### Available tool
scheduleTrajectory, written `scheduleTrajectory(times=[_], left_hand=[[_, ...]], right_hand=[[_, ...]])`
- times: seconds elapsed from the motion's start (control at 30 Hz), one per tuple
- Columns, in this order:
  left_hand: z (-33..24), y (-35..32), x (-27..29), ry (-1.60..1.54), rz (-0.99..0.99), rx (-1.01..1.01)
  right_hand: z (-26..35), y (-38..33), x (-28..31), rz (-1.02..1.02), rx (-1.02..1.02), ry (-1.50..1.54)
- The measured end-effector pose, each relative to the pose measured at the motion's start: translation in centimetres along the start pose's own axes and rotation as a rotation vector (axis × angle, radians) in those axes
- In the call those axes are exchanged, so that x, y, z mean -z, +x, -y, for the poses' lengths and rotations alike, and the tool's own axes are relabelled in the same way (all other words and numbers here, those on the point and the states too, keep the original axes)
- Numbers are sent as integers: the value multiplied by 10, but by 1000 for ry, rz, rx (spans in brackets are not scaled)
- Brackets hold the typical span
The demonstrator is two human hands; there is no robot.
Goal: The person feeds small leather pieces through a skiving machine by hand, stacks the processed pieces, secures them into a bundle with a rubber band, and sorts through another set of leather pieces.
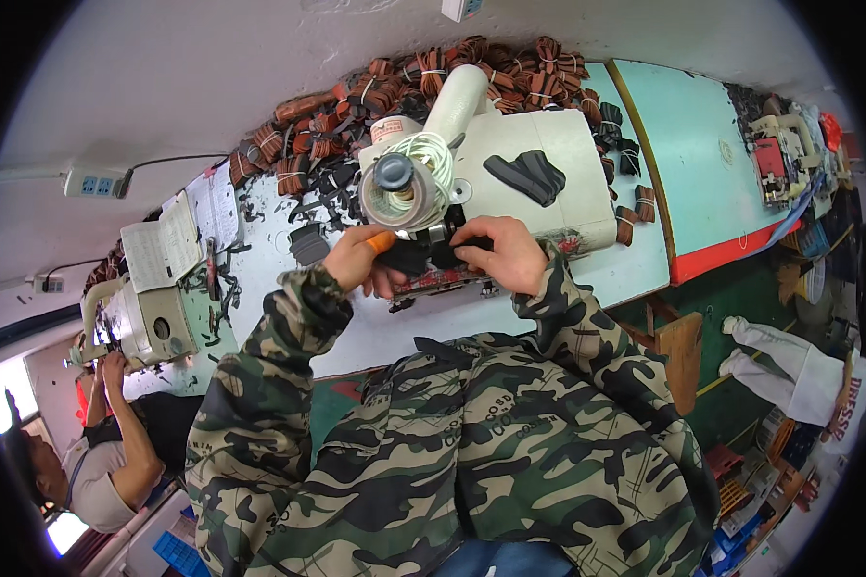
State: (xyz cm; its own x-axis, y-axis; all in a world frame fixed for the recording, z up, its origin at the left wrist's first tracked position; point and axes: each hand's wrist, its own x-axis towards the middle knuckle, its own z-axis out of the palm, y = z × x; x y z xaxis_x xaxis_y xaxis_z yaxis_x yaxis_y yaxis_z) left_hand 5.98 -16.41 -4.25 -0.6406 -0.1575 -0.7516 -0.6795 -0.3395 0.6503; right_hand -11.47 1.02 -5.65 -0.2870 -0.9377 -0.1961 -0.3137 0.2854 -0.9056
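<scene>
Left hand (356,260): fingers pinching black piece (406,258); right hand (505,255): fingers curling, hold unclear; bundles (375,93) lying tied, twelve o'clock; loose pieces (520,178) waiting uncut or unbundled, one.

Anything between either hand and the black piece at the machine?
Nothing visible for the left hand: its fingers are on the black piece. For the right hand, the dark shapes at its fingertips are too unclear to tell. The machine stands just beyond.
</scene>
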Motion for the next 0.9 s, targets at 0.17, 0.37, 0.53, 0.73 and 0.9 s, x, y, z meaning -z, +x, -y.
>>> scheduleTrajectory(times=[0.17, 0.37, 0.53, 0.73, 0.9], left_hand=[[-3, 0, 8, 52, 125, 26], [-1, 6, -3, 42, -45, -9], [-5, -5, 3, 112, -1, 26], [-10, 4, -7, -22, 111, 54], [7, 4, 4, 112, -63, -54]], right_hand=[[3, 0, -5, -130, 72, -74], [0, -3, 3, 72, -41, 187], [4, -3, -2, -129, 60, -16], [0, 0, -4, 6, 57, 55], [5, -6, 10, 37, -123, 119]])
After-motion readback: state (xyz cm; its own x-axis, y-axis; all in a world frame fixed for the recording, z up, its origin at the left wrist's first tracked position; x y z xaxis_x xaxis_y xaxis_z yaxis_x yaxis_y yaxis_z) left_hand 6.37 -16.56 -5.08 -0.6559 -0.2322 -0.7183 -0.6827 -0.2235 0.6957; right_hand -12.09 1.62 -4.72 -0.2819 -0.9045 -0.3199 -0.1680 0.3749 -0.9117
